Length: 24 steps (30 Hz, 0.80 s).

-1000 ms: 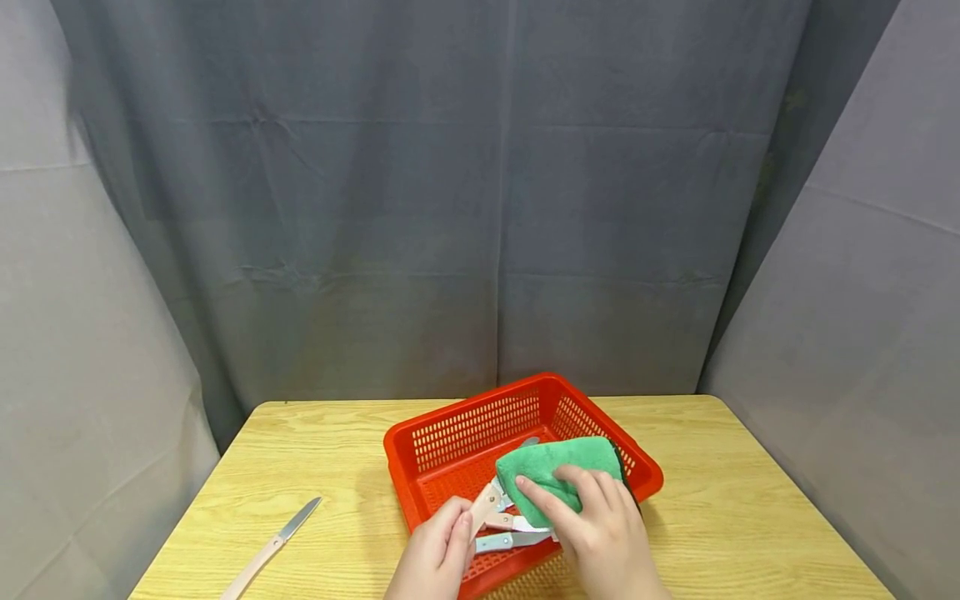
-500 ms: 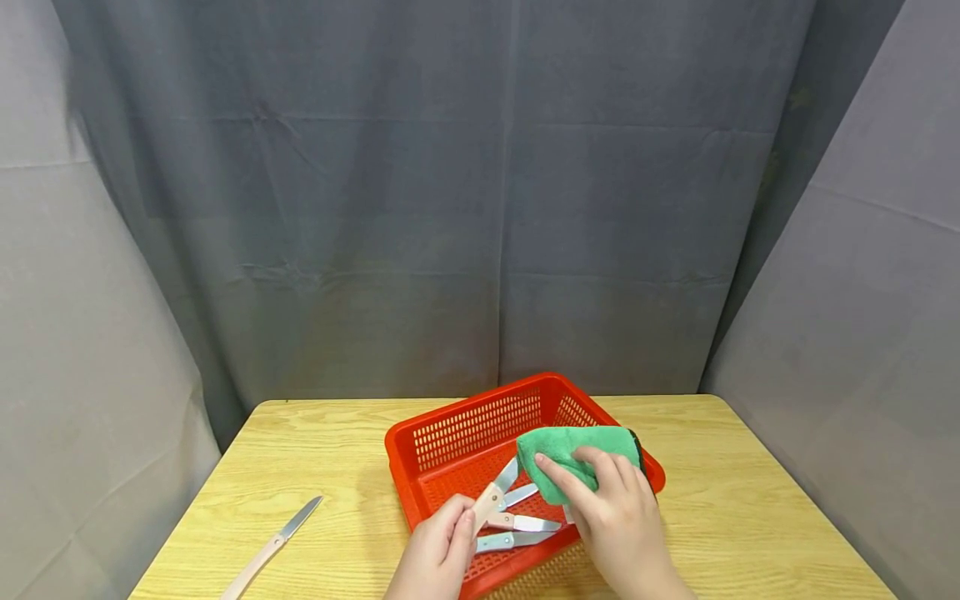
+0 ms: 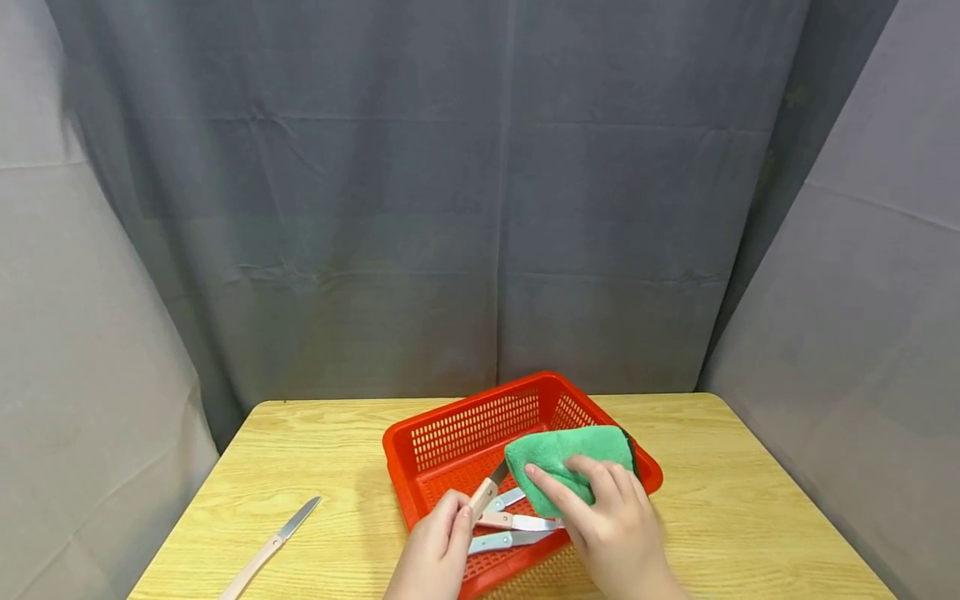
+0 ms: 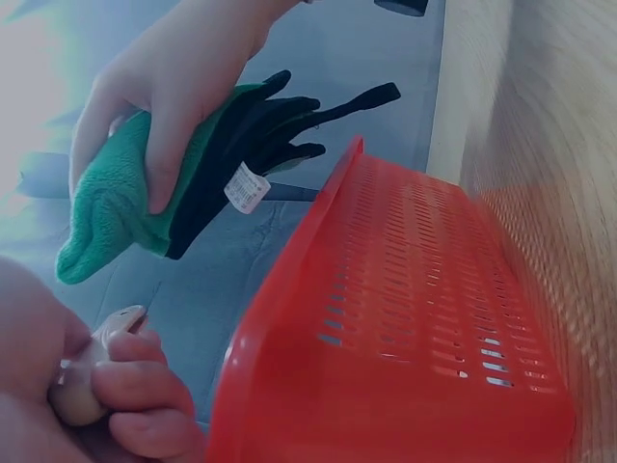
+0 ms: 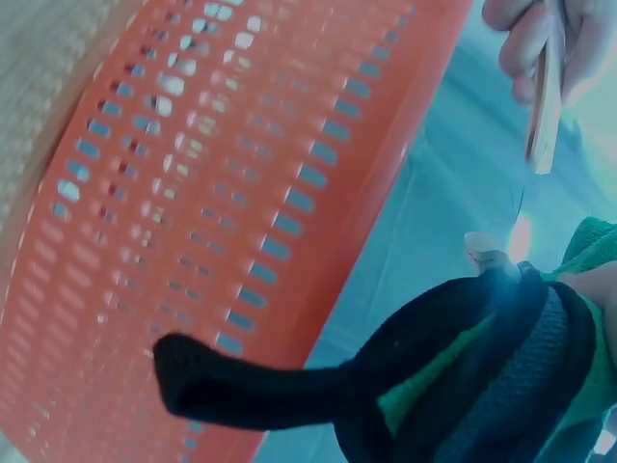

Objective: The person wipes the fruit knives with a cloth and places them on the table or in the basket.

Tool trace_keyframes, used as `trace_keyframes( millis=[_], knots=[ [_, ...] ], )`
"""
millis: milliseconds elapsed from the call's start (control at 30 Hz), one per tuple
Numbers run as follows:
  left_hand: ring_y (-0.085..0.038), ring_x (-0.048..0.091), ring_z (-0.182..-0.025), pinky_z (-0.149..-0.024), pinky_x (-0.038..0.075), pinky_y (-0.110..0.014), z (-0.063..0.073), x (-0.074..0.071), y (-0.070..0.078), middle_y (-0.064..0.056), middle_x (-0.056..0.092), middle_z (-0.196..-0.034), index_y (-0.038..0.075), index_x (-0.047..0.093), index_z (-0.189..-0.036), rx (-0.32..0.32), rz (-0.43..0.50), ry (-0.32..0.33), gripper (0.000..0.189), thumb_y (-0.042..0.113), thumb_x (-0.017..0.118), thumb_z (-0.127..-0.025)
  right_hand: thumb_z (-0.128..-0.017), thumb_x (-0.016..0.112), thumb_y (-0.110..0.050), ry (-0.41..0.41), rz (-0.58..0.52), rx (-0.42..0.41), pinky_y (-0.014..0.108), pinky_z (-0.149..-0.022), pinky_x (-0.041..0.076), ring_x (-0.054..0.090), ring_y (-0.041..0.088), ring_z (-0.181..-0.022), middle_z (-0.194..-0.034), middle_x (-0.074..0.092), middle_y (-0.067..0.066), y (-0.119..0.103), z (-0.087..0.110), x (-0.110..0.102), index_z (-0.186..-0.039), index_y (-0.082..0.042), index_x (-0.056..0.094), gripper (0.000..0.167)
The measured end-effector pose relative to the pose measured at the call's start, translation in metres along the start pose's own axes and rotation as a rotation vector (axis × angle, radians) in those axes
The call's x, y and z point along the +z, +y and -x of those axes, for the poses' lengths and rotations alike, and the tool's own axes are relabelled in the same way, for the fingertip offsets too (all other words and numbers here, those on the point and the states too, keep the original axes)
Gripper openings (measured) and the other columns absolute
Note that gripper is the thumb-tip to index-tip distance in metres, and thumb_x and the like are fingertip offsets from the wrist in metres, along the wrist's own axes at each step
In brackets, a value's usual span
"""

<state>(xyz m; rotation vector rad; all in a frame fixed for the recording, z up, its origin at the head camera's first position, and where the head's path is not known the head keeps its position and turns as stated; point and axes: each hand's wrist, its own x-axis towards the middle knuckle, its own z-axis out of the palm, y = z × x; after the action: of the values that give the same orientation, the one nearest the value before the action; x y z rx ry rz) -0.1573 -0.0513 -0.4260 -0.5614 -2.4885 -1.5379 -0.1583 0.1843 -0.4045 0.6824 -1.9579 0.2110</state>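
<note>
In the head view my left hand (image 3: 435, 546) grips the pale handle of a folding knife (image 3: 483, 498), its blade pointing up and away over the basket. My right hand (image 3: 615, 521) holds a folded green cloth (image 3: 551, 450) with black edging, fingers spread over its top. The cloth covers the blade's outer part; only a short dark stretch shows beside the handle. From the left wrist, the curled fingers (image 4: 145, 386) of my left hand wrap round the handle. The right wrist view shows the cloth's black edge and loop (image 5: 255, 395) beneath the knife handle (image 5: 546, 116).
A red slotted plastic basket (image 3: 468, 417) stands below both hands. Several knives lie in it, among them one with a pale green handle (image 3: 491, 543) and one with a beige handle (image 3: 497, 520). Another beige-handled knife (image 3: 273, 546) lies on the wooden table (image 3: 337, 450) at left.
The cloth slid right, baring more of the blade, then came partly back left over it. The knife has turned in my left hand, so its blade now looks narrower and darker.
</note>
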Motion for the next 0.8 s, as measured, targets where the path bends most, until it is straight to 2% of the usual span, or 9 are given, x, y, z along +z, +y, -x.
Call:
trace_keyframes(
  millis=[167,300,500,600,800],
  knots=[
    [0.001,0.043,-0.061,-0.059,0.041,-0.021,-0.002,0.0,0.003,0.006,0.058,-0.078,0.013,0.061,-0.105,-0.03,0.0,-0.028,0.016,0.023,0.049,-0.109,-0.112,0.036,-0.039,0.002,-0.038,-0.043,0.039,-0.072,0.048,0.057,0.027,-0.087,-0.105,0.064,0.01,-0.01,0.003,0.004,-0.125,-0.028,0.074,0.042],
    [0.0,0.043,-0.061,-0.058,0.041,-0.022,-0.002,0.0,0.003,0.006,0.055,-0.077,0.013,0.06,-0.107,-0.034,0.019,-0.058,0.019,0.026,0.047,-0.11,-0.112,0.037,-0.037,0.017,-0.047,-0.067,0.038,-0.072,0.048,0.057,0.026,-0.086,-0.105,0.065,0.009,-0.014,0.005,0.008,-0.123,-0.028,0.075,0.041],
    [0.0,0.046,-0.066,-0.061,0.043,-0.022,-0.002,0.001,0.002,0.006,0.056,-0.08,0.012,0.062,-0.107,-0.013,0.07,-0.077,0.024,0.028,0.044,-0.111,-0.112,0.035,-0.038,-0.01,-0.06,-0.051,0.037,-0.073,0.048,0.057,0.024,-0.089,-0.106,0.065,0.007,-0.016,0.008,0.011,-0.126,-0.031,0.074,0.042],
    [0.002,0.043,-0.06,-0.056,0.041,-0.019,-0.002,0.002,0.002,0.008,0.05,-0.073,0.009,0.061,-0.104,0.002,0.108,-0.083,0.024,0.024,0.044,-0.111,-0.112,0.036,-0.04,-0.012,-0.06,-0.038,0.037,-0.071,0.048,0.058,0.024,-0.088,-0.106,0.065,0.008,-0.015,0.008,0.012,-0.126,-0.031,0.074,0.041],
    [0.005,0.039,-0.055,-0.051,0.036,-0.014,-0.001,0.003,0.001,0.011,0.045,-0.066,0.005,0.062,-0.102,0.015,0.145,-0.077,0.023,0.019,0.045,-0.111,-0.112,0.027,-0.042,-0.084,-0.029,0.025,0.042,-0.071,0.052,0.057,0.026,-0.091,-0.11,0.063,0.01,-0.01,0.008,0.009,-0.132,-0.034,0.07,0.048]
  ],
)
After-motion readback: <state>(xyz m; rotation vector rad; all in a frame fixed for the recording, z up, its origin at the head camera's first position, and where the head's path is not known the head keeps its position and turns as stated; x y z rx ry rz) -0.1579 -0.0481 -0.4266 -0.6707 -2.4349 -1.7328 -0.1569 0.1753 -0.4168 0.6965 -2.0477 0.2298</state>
